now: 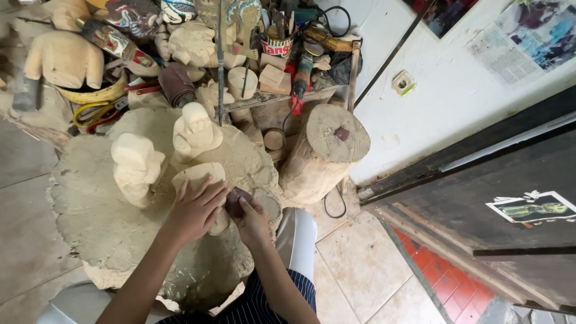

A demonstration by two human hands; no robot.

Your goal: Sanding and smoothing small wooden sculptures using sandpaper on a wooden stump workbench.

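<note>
Two hands at pale unfinished wood carving (201,177) on dusty work slab (90,228). Left hand (193,210) wraps carving, fingers closed. Right hand (252,219) pinches dark sandpaper scrap (236,201) against it. Beyond: two pale carved figures (135,165), log stump (324,150).

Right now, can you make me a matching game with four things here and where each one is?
Things:
1. sandpaper
2. log
3. carving
4. tin

Places:
A. on the shelf, full of tools
B. in the right hand
C. standing by the wall
D. under the left hand

Pairs: 1-B, 2-C, 3-D, 4-A
</note>
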